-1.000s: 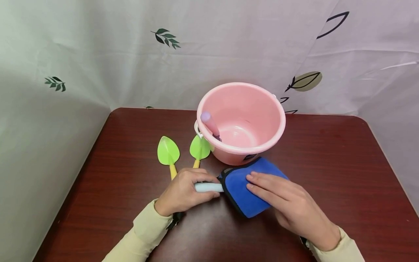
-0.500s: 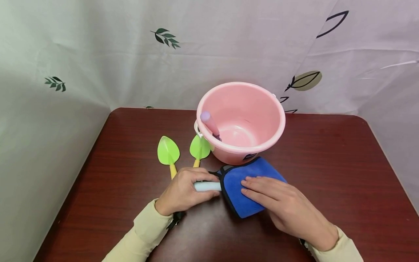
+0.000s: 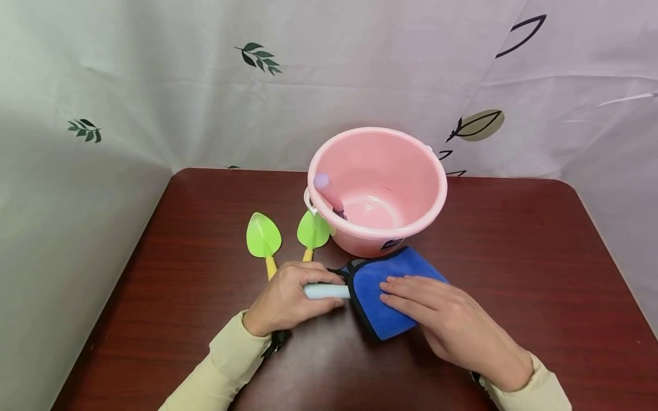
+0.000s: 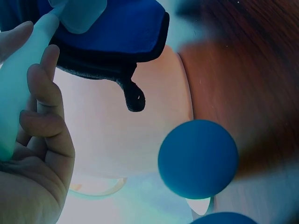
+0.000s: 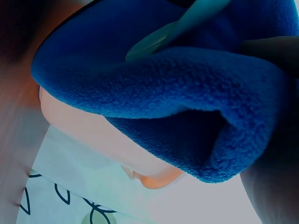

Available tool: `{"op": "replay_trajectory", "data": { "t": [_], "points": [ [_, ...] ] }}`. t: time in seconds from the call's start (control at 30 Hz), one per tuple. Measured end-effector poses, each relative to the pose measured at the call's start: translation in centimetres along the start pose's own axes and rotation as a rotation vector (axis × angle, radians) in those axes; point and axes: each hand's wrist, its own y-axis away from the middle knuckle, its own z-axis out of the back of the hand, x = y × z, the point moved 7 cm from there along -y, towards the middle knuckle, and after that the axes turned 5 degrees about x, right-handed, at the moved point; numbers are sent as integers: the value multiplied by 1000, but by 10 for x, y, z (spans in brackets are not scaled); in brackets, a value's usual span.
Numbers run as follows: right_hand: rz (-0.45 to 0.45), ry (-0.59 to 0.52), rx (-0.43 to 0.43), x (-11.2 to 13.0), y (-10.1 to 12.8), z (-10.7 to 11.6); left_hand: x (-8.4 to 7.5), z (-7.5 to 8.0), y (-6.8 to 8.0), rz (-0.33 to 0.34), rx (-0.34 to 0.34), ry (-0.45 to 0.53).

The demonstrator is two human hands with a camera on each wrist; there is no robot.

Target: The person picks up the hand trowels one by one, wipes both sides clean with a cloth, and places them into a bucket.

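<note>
My left hand (image 3: 293, 299) grips the pale blue handle (image 3: 326, 291) of a small tool lying on the dark red table (image 3: 514, 257). A blue cloth (image 3: 382, 274) is folded over the tool's head. My right hand (image 3: 442, 319) holds that cloth, fingers laid flat on top and thumb hidden. In the right wrist view the cloth (image 5: 154, 88) wraps over and under the pale tool head (image 5: 159, 39). The left wrist view shows my fingers (image 4: 42, 140) curled round the handle (image 4: 18, 84), with the cloth (image 4: 117, 32) above.
A pink bucket (image 3: 377, 132) stands just behind the cloth, with a purple-handled tool (image 3: 329, 194) leaning inside. Two green trowels with yellow handles (image 3: 263, 237) (image 3: 312, 231) lie left of the bucket. A leaf-print curtain closes off the back and sides.
My right hand and the blue cloth have slid a little to the left along the tool, toward my left hand. The left hand has stayed put.
</note>
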Motion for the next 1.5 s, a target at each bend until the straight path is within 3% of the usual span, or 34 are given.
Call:
{"op": "replay_trajectory", "data": {
  "t": [0.67,0.97,1.5],
  "points": [
    [-9,16,-23,-9,4,8,0,8,1,-34,-24,3],
    [-43,51,-48,-17,8,15,-1,19,1,-13,-61,36],
    [-140,67,17,-33,18,21,4,32,5,55,-74,75]
  ]
}}
